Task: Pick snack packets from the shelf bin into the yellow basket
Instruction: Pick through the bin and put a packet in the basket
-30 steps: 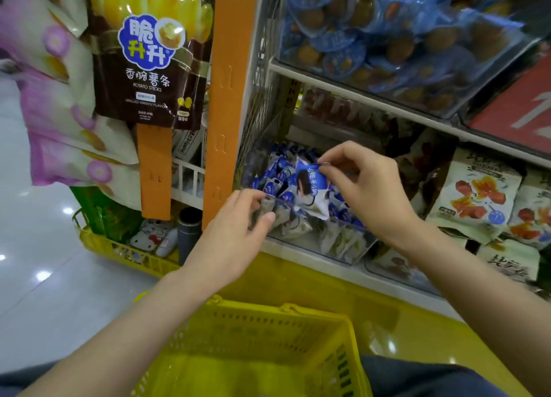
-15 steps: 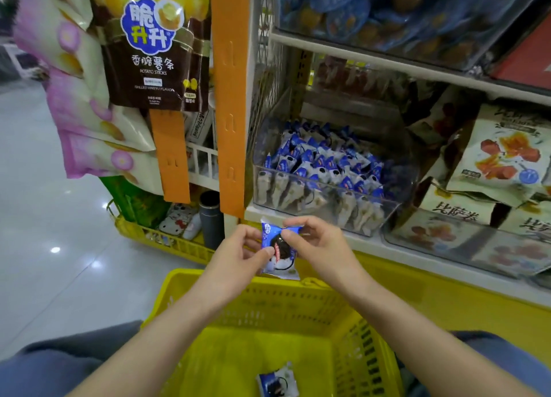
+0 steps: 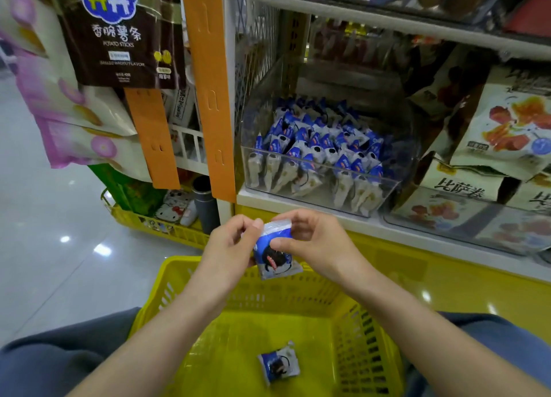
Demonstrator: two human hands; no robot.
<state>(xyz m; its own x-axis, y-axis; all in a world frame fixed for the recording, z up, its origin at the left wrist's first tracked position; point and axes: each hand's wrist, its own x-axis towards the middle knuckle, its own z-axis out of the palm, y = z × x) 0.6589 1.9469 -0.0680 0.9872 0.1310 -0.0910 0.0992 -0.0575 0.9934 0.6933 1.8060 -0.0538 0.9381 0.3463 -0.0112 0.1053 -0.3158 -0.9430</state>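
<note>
My left hand [image 3: 229, 247] and right hand [image 3: 313, 241] both pinching one blue snack packet [image 3: 272, 255], fingers curled on its top corners, above the yellow basket [image 3: 366, 331], second packet [image 3: 278, 364] lying on its floor

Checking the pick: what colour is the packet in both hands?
The packet is blue and white, dark round picture; head view.

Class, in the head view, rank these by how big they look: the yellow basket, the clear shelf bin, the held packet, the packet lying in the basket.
1. yellow basket
2. clear shelf bin
3. held packet and packet in the basket: these look nearly alike, and the held one is nearer the camera, so they are left unranked.
</note>
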